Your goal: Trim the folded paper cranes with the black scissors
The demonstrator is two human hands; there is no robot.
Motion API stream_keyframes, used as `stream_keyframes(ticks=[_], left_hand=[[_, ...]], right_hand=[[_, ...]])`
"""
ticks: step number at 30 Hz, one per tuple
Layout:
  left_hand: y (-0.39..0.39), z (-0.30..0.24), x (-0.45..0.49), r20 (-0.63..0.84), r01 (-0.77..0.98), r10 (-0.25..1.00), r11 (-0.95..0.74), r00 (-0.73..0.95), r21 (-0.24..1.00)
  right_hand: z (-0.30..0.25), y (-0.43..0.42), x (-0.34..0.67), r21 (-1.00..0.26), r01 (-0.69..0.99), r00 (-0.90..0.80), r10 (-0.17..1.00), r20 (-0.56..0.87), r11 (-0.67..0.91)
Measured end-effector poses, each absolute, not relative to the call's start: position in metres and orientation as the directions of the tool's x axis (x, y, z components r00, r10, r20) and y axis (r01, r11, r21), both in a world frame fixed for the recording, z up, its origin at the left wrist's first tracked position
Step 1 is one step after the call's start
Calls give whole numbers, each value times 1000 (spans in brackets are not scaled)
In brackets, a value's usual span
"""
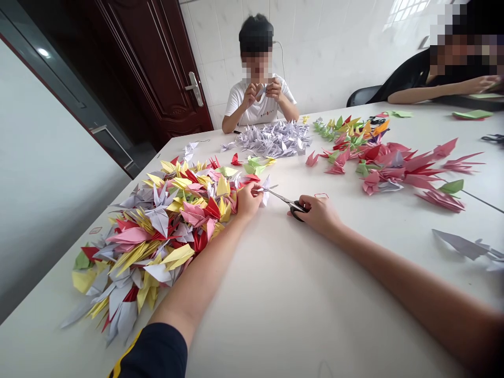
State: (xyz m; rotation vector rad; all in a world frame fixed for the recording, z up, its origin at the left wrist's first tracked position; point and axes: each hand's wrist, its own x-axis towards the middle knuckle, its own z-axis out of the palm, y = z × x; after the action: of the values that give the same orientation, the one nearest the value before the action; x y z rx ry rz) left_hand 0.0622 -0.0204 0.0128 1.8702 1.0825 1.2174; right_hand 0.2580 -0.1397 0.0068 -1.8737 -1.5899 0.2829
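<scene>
My left hand (249, 199) is closed on a pale folded paper crane (266, 192), beside a big heap of folded paper cranes (169, 215) in yellow, red, pink and pale lilac. In my right hand (318, 212) is a pair of scissors (298, 206) with black handles. Their metal blades point left, and the tips reach the paper crane by my left fingers. Whether the blades touch the paper I cannot tell. A small red-outlined piece (321, 196) lies just behind my right hand.
Opposite me a person in a white shirt (260, 102) handles a small pale piece behind a pile of lilac cranes (273, 139). Pink and red cranes (409, 165) lie at the right, with pale folded pieces (468, 244) nearer me. Another person's arm (441, 92) rests at far right.
</scene>
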Motion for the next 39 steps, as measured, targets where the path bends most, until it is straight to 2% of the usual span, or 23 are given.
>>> stream_keyframes(ticks=[6, 12, 15, 19, 23, 26, 29, 39], left_hand=[[-20, 10, 62, 443, 288, 882, -471, 161, 834], [-16, 7, 61, 525, 292, 850, -513, 40, 807], [-14, 7, 61, 495, 283, 869, -471, -16, 836], [-13, 7, 60, 500, 277, 866, -480, -2, 832], [-17, 11, 60, 583, 265, 812, -568, 23, 779], [-22, 14, 60, 610, 289, 792, -591, 29, 753], [-24, 15, 61, 645, 310, 763, -625, 50, 716], [-20, 8, 64, 746, 314, 656, -737, 120, 598]], right_hand=[[3, -137, 261, -622, 782, 260, 923, 284, -29], [6, -140, 258, -608, 794, 211, 935, 284, 6], [12, -142, 258, -662, 750, 180, 959, 219, 11], [22, -145, 256, -807, 590, 12, 999, 41, 26], [34, -149, 252, -920, 388, -109, 988, -105, -55], [40, -151, 250, -953, 268, -169, 966, -194, -145], [39, -150, 252, -950, 251, -193, 951, -240, -188], [33, -147, 255, -942, 260, -155, 953, -259, -214]])
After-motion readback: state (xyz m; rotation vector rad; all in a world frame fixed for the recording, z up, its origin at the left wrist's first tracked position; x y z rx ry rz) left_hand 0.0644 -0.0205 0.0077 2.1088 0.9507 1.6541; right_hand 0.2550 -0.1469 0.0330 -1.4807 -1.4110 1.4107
